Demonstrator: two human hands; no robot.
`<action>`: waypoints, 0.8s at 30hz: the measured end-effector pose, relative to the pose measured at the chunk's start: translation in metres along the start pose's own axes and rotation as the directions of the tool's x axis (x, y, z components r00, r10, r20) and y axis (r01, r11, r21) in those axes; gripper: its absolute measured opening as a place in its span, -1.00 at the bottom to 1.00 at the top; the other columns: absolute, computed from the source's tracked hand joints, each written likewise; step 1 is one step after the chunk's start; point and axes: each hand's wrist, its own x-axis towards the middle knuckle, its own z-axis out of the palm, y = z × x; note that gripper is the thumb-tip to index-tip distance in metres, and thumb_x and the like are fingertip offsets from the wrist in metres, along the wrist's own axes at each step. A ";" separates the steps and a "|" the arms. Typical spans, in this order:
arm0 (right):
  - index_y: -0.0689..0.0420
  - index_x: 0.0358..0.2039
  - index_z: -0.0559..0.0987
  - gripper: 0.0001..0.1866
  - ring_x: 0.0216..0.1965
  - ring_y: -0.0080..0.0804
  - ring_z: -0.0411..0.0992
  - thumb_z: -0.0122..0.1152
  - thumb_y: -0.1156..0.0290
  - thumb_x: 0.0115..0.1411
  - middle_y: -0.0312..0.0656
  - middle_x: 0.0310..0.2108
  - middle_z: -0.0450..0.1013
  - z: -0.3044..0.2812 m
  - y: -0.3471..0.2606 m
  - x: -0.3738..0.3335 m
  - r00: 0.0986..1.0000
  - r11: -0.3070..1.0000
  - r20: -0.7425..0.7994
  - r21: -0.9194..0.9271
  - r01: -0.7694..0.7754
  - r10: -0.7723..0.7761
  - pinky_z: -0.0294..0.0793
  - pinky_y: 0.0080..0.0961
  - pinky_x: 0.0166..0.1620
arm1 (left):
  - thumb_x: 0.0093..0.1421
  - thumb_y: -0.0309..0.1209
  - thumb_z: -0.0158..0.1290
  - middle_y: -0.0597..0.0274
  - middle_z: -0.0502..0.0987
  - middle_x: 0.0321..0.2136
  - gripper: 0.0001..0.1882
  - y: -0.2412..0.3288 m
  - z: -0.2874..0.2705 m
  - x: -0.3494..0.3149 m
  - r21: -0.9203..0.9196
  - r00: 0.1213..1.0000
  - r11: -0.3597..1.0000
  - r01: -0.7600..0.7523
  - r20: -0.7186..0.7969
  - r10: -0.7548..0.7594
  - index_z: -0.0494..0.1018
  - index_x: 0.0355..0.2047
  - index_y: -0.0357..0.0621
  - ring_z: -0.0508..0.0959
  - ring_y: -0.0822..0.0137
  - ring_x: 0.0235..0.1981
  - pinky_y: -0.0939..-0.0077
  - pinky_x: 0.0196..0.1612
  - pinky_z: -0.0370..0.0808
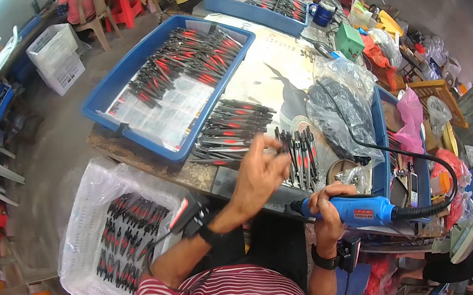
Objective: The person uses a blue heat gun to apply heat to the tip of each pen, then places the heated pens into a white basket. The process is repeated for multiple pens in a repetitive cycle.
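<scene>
At the near edge of a worn wooden table (188,177), the right hand (326,215) wraps its fingers around a blue cylindrical power tool (357,211). The left hand (260,175) curls its fingers loosely; whether they pinch anything, I cannot tell. Just beyond lie slim black-and-red pieces (236,124), and, farther left, a blue rectangular plastic tray (144,140) holds more.

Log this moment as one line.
Left hand: beside black-and-red pieces, grip unclear | Right hand: gripping blue corded tool | Blue tray: holding similar pieces
</scene>
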 end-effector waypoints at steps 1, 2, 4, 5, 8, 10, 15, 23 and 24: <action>0.18 -0.26 0.27 -0.77 -0.58 -0.44 0.26 -0.01 0.59 0.04 -0.19 -0.50 0.22 0.002 -0.001 0.001 1.000 1.000 -0.020 0.007 -0.016 0.016 0.30 -0.52 -0.40 | 0.21 -0.52 -0.10 0.23 0.38 -0.63 -0.78 -0.007 -0.002 -0.015 -0.039 0.995 0.995 0.095 0.001 -0.095 0.16 -0.17 -0.26 0.28 0.58 -0.69 0.73 -0.66 0.17; 0.18 -0.25 0.27 -0.76 -0.58 -0.45 0.26 -0.01 0.61 0.03 -0.20 -0.51 0.22 0.004 -0.002 0.002 0.999 1.000 -0.038 0.017 -0.023 0.024 0.30 -0.51 -0.39 | 0.20 -0.51 -0.09 0.24 0.38 -0.63 -0.77 -0.014 -0.004 -0.028 -0.070 0.985 0.982 0.173 -0.005 -0.174 0.16 -0.16 -0.26 0.26 0.58 -0.70 0.74 -0.67 0.15; 0.19 -0.26 0.28 -0.76 -0.59 -0.47 0.27 0.01 0.65 0.02 -0.23 -0.56 0.24 0.008 -0.004 0.006 0.993 0.998 -0.097 0.022 -0.065 0.066 0.33 -0.50 -0.39 | 0.20 -0.50 -0.09 0.22 0.37 -0.61 -0.72 -0.030 -0.007 -0.048 -0.089 0.955 0.952 0.292 -0.017 -0.295 0.15 -0.11 -0.25 0.24 0.57 -0.70 0.74 -0.65 0.17; 0.20 -0.27 0.29 -0.75 -0.59 -0.48 0.28 0.02 0.66 0.02 -0.24 -0.59 0.25 0.010 -0.005 0.007 0.988 0.996 -0.130 0.034 -0.080 0.083 0.35 -0.49 -0.40 | 0.19 -0.51 -0.10 0.21 0.37 -0.60 -0.71 -0.037 -0.008 -0.055 -0.076 0.964 0.962 0.262 -0.031 -0.265 0.14 -0.09 -0.25 0.24 0.57 -0.69 0.73 -0.64 0.18; 0.22 -0.20 0.30 -0.71 -0.59 -0.51 0.29 0.01 0.67 0.02 -0.26 -0.60 0.28 0.018 -0.010 0.009 0.983 0.994 -0.160 0.070 -0.078 0.088 0.35 -0.51 -0.38 | 0.19 -0.53 -0.17 0.17 0.38 -0.55 -0.66 -0.056 -0.008 -0.072 -0.037 0.949 0.950 0.310 -0.050 -0.311 0.10 -0.02 -0.24 0.27 0.55 -0.65 0.68 -0.61 0.25; 0.24 -0.17 0.31 -0.68 -0.58 -0.51 0.31 0.03 0.66 0.02 -0.25 -0.59 0.32 0.021 -0.014 0.009 0.979 0.995 -0.180 0.049 -0.085 0.092 0.36 -0.52 -0.37 | 0.18 -0.53 -0.18 0.17 0.39 -0.56 -0.65 -0.066 -0.008 -0.076 -0.009 0.961 0.964 0.267 -0.066 -0.267 0.09 -0.02 -0.24 0.28 0.56 -0.67 0.71 -0.63 0.25; 0.24 -0.13 0.32 -0.65 -0.56 -0.41 0.32 0.02 0.68 0.02 -0.15 -0.37 0.34 0.027 -0.019 0.009 0.984 0.994 -0.141 0.006 -0.112 0.112 0.35 -0.38 -0.39 | 0.17 -0.56 -0.18 0.17 0.39 -0.59 -0.66 -0.080 -0.008 -0.076 -0.105 0.942 0.947 0.304 -0.118 -0.315 0.09 -0.04 -0.25 0.26 0.57 -0.70 0.71 -0.71 0.21; 0.28 -0.25 0.36 -0.77 -0.60 -0.39 0.30 0.01 0.63 0.02 -0.15 -0.56 0.32 0.042 -0.017 0.018 0.994 0.996 -0.055 -0.006 -0.094 0.093 0.34 -0.39 -0.41 | 0.17 -0.60 -0.17 0.17 0.38 -0.62 -0.69 -0.080 -0.011 -0.072 -0.140 0.932 0.931 0.337 -0.093 -0.351 0.09 -0.08 -0.21 0.21 0.60 -0.72 0.75 -0.73 0.15; 0.28 -0.24 0.36 -0.76 -0.61 -0.39 0.30 0.01 0.64 0.02 -0.15 -0.56 0.32 0.043 -0.017 0.019 0.995 0.995 -0.044 -0.036 -0.092 0.090 0.34 -0.39 -0.42 | 0.17 -0.59 -0.17 0.17 0.38 -0.62 -0.70 -0.079 -0.011 -0.072 -0.129 0.927 0.929 0.347 -0.100 -0.360 0.10 -0.09 -0.20 0.21 0.60 -0.72 0.74 -0.73 0.14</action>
